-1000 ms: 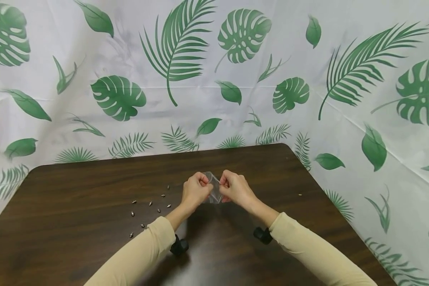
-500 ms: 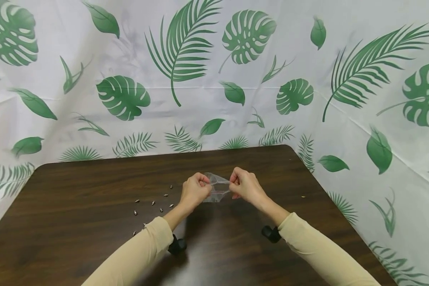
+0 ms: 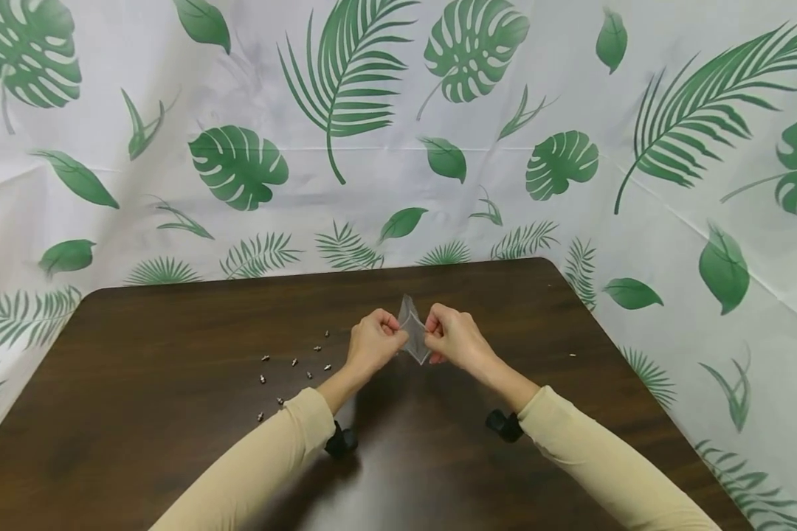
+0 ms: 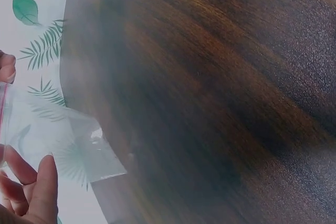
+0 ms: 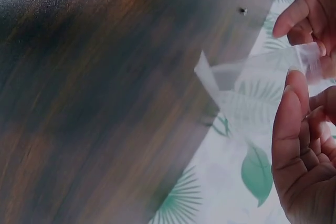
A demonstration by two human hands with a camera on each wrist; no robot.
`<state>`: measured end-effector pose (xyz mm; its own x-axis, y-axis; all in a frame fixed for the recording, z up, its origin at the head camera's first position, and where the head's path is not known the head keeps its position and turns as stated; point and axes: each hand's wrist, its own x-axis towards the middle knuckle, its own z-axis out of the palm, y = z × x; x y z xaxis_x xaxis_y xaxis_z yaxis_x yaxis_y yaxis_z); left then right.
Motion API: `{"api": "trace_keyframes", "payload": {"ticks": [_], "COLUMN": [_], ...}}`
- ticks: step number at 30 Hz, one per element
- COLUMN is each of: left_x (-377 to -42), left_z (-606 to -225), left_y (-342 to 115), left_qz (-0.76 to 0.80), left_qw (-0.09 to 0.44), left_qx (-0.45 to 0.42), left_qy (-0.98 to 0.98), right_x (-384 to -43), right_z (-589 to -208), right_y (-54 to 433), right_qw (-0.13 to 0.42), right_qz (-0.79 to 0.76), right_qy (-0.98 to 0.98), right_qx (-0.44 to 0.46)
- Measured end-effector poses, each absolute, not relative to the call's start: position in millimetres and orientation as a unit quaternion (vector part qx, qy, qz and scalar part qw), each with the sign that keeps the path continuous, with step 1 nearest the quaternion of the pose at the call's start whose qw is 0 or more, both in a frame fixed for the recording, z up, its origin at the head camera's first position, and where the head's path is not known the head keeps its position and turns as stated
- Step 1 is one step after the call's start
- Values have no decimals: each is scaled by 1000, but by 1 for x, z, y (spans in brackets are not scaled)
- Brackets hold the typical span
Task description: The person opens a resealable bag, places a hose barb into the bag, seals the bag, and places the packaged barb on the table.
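A small clear zip-lock bag (image 3: 412, 341) is held up above the table between both hands. My left hand (image 3: 375, 343) pinches one side of its mouth with thumb and fingers. On the opposite side, my right hand (image 3: 457, 339) pinches the other edge. The mouth gapes in a diamond shape in the head view. In the left wrist view, a red line runs along the top of the bag (image 4: 86, 140), and its bottom hangs toward the table. The bag (image 5: 252, 74) looks see-through in the right wrist view, with nothing visible inside.
Several small metal fittings (image 3: 262, 379) lie scattered on the dark wooden table (image 3: 139, 413), left of the hands. A tiny pale bit (image 3: 573, 355) lies near the right edge. Behind the table hangs a white leaf-print cloth (image 3: 372, 162).
The right hand first pulled away to the right, stretching the bag's mouth into a long slot. Now the hands are closer together again and the mouth bulges into a diamond.
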<state>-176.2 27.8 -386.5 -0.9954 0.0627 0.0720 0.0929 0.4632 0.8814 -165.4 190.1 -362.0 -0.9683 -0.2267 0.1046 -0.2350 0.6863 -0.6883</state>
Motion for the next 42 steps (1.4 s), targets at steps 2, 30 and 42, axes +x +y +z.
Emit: {"api": "trace_keyframes", "payload": {"ticks": [2, 30, 42], "left_x": [-178, -179, -179], "left_z": [-384, -379, -374], "left_y": [31, 22, 19], "left_qz": [-514, -658, -687], "left_qw": [14, -105, -149], "left_qx": [-52, -15, -9], "left_qy": [-856, -746, -711], "right_x": [-166, -179, -178], "right_z": [-360, -382, -394], "right_y": [192, 212, 212], "right_qw": [8, -32, -119], "right_qz": [377, 506, 517], "right_qy": [-918, -837, -792], "right_qx": [123, 205, 304]}}
